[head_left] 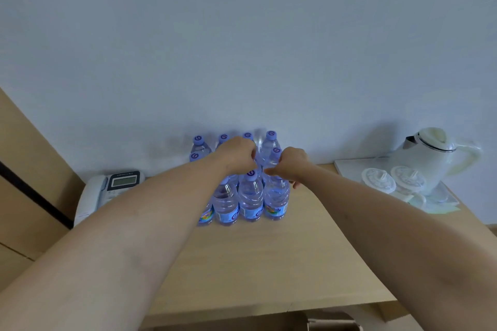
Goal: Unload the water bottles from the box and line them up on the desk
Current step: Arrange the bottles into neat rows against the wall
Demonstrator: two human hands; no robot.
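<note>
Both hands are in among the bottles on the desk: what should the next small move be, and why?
Probably let go and draw both hands back. The left hand and right hand sit among upright water bottles already grouped on the desk; whether either grips one is hidden.

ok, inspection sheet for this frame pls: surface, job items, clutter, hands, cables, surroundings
Surface: light wooden desk, near half bare.
Job's things: water bottles stand upright in tight rows at the back by the wall, purple caps on; the box shows only as a corner below the desk edge.
Clutter: desk phone on the left; white kettle and two lidded cups on a tray on the right.
Grippers: left hand and right hand both reach into the cluster, fingers curled among bottle tops; whether either grips one cannot be told.
Cables: nothing seen.
Surroundings: plain wall behind; wooden panel on the left.
</note>
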